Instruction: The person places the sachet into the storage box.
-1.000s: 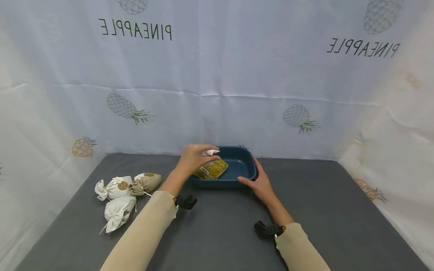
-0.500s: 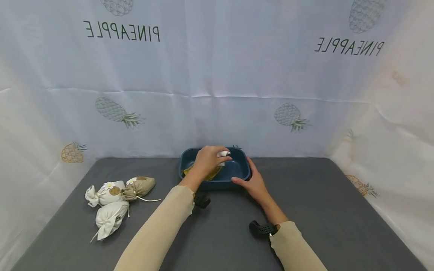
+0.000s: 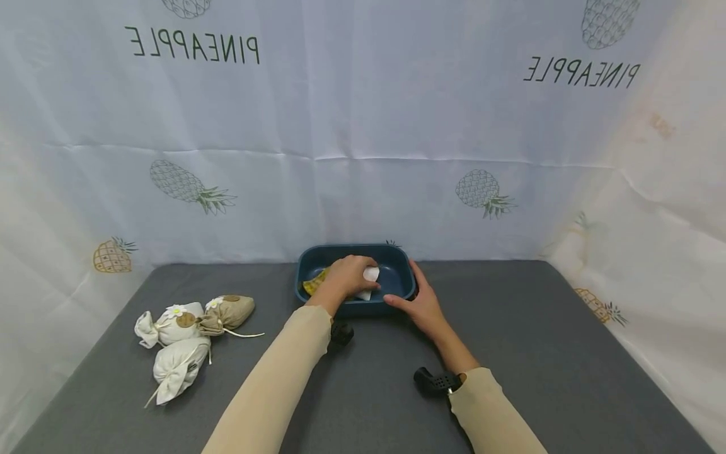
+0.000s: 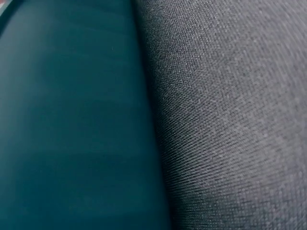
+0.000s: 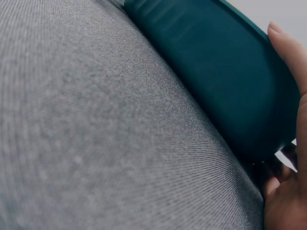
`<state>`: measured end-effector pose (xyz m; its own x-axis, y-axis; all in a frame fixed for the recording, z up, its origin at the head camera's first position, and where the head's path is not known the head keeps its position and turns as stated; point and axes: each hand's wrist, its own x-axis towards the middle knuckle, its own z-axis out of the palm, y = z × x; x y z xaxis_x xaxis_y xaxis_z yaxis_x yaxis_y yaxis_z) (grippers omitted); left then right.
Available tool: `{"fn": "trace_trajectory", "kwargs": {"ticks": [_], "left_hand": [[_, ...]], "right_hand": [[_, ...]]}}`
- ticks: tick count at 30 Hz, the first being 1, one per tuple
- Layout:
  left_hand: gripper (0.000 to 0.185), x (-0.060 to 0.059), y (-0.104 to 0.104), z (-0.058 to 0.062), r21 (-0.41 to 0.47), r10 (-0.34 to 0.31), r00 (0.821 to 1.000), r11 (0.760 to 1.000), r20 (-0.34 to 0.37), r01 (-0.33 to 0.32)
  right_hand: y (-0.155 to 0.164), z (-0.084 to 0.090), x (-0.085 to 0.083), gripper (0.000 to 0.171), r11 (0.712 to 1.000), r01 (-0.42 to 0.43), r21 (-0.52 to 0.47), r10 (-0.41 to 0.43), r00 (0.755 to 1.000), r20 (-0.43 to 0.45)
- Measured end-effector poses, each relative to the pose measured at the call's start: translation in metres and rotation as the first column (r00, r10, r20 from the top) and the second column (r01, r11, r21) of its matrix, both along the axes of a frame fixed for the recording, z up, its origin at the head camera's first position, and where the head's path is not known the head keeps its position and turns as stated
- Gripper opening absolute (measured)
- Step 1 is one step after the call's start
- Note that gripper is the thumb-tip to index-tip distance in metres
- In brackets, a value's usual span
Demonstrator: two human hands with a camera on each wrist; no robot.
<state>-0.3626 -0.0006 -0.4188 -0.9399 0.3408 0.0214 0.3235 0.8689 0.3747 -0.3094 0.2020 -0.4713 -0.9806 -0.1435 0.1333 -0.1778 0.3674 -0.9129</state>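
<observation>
A dark teal tray [image 3: 391, 251] stands at the back middle of the grey table. My left hand [image 3: 346, 277] reaches down into it, fingers curled over a yellow sachet [image 3: 314, 282] whose white end [image 3: 371, 275] sticks out past the fingers. My right hand [image 3: 418, 304] grips the tray's right front corner, thumb on the front wall and fingers round the end. The right wrist view shows the tray's outer wall [image 5: 216, 81] with a fingertip [image 5: 287, 50] on its rim. In the left wrist view only the tray wall [image 4: 72, 120] and the cloth are visible; the hand is out of frame.
Three cloth sachets lie at the left of the table: a white one [image 3: 169, 318], a brown one [image 3: 231, 309] and another white one [image 3: 177, 369]. White pineapple-print sheets wall in the back and both sides. Grey cloth [image 3: 539, 353] covers the table.
My left hand has carried the yellow sachet from above the tray's left edge down into the tray. The right hand has kept its grip on the tray.
</observation>
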Motion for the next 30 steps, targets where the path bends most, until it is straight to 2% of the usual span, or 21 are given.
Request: {"fn": "trace_trajectory", "kwargs": {"ticks": [3,11,15,18,23,26,30], "left_hand": [[0.055,-0.001,-0.002,-0.004,-0.032,-0.011,0.999,0.999,0.051,0.013],[0.058,-0.002,-0.003,-0.005,-0.092,-0.051,0.997,0.994,0.064,0.057],[0.064,-0.003,-0.002,-0.004,-0.099,-0.040,0.997,0.994,0.071,0.047],[0.068,0.000,-0.008,0.000,-0.084,-0.016,0.998,0.996,0.058,0.021],[0.062,0.019,-0.022,0.013,0.040,0.035,0.999,0.999,0.017,-0.036],[0.058,0.037,-0.038,0.021,0.107,0.066,0.998,0.992,-0.011,-0.064],[0.055,0.064,-0.068,0.032,0.135,0.082,0.995,0.988,-0.055,-0.074]], "right_hand": [[-0.001,0.002,0.001,0.101,1.000,-0.003,0.000,0.003,1.000,0.004],[-0.001,0.004,0.002,0.102,1.000,-0.002,0.006,0.002,1.000,-0.016],[-0.001,0.003,0.002,0.102,1.000,0.002,0.008,-0.002,1.000,-0.011],[-0.004,0.001,0.000,0.102,1.000,-0.003,0.014,0.003,1.000,-0.006],[-0.003,-0.001,-0.002,0.102,0.999,0.017,0.050,-0.017,1.000,-0.008],[-0.001,0.000,-0.001,0.102,0.998,0.020,0.057,-0.020,1.000,-0.003],[-0.001,0.001,0.000,0.103,0.999,0.006,0.045,-0.006,1.000,-0.003]]}}
